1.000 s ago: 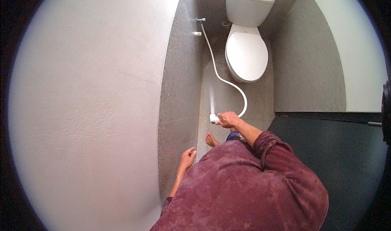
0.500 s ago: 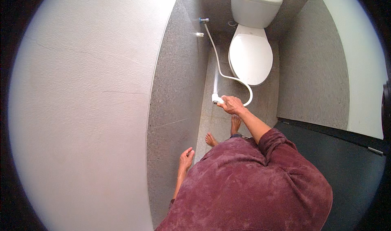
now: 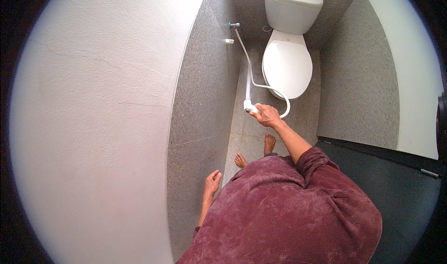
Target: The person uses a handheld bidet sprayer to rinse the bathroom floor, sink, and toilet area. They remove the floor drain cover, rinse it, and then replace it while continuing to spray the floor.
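My right hand (image 3: 267, 115) is closed around the handle of a white bidet sprayer (image 3: 249, 106), low in front of the toilet. A pale jet of water (image 3: 248, 85) leaves its head and runs away from me, along the floor left of the toilet. From the handle a white hose (image 3: 251, 71) loops past the front of the bowl and back to a metal valve (image 3: 235, 25) on the left wall. My left hand (image 3: 212, 182) hangs beside that wall, its fingers loosely bent and apart, holding nothing.
A white toilet (image 3: 287, 68) with its lid down stands at the far end. Below the valve, a small white holder (image 3: 229, 41) sticks out of the grey wall (image 3: 200, 87). My bare feet (image 3: 269, 144) stand on grey floor tiles. A dark door (image 3: 372, 180) is at the right.
My right hand and the sprayer have shifted slightly away from me, and the hose loop with them. Water keeps coming out. My left hand has barely moved.
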Motion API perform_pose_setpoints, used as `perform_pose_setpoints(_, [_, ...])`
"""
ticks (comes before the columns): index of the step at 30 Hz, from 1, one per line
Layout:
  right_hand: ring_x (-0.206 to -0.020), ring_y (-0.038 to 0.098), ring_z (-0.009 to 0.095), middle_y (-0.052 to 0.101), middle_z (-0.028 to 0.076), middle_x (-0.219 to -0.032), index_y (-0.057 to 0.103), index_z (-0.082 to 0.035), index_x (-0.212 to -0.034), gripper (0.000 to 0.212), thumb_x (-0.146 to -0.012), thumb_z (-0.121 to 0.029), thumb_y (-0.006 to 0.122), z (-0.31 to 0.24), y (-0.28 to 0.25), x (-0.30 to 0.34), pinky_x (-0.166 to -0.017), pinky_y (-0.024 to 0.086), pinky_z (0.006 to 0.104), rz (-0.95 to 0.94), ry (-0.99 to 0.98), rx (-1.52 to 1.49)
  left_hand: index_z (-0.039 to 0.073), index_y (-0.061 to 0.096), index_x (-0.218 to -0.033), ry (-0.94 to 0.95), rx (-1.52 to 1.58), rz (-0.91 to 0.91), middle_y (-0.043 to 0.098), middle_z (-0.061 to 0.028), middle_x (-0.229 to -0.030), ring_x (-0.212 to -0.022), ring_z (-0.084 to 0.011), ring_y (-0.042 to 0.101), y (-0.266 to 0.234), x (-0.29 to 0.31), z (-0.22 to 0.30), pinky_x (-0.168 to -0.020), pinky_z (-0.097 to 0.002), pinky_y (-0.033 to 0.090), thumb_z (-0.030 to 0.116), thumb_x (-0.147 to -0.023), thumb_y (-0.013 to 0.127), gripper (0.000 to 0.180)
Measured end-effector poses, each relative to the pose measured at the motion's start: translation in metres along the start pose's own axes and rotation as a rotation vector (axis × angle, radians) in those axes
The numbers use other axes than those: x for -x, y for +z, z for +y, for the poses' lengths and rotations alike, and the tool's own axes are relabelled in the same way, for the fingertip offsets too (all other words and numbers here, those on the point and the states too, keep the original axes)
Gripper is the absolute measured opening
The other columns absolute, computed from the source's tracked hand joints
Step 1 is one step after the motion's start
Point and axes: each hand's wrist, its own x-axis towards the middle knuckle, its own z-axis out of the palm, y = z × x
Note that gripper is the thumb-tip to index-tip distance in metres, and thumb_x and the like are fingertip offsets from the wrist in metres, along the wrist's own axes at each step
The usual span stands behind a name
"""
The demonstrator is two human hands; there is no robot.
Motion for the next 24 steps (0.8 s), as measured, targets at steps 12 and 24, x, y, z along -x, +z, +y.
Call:
perform_pose_setpoints(12, [-0.097,0.058,0.037,0.062,0.02,-0.1,0.059,-0.008,-0.107,0.047,-0.085,-0.049,0.05,-0.018,0.0,0.017,-0.081,0.044,0.0447,0.184,0.011,-0.21,0.01,0.057,-0.121,0.256,-0.169,-0.164,0.061,-0.0109,-0.116,-0.103,-0.0239,0.059,-0.001,-0.05,0.046,-0.087,-0.0352,0.045,0.032,-0.086,0.058,0.041])
perform_pose_setpoints(24, [-0.1,0.057,0.038,0.061,0.021,-0.104,0.059,-0.004,-0.11,0.052,-0.087,-0.049,0.048,-0.02,0.046,0.013,-0.085,0.044,0.044,0.469,0.059,-0.195,0.01,0.056,-0.122,0.541,-0.3,-0.222,0.06,-0.0135,-0.116,-0.103,-0.0273,0.059,0.009,-0.1,0.061,-0.088,-0.036,0.045,0.033,-0.088,0.056,0.041])
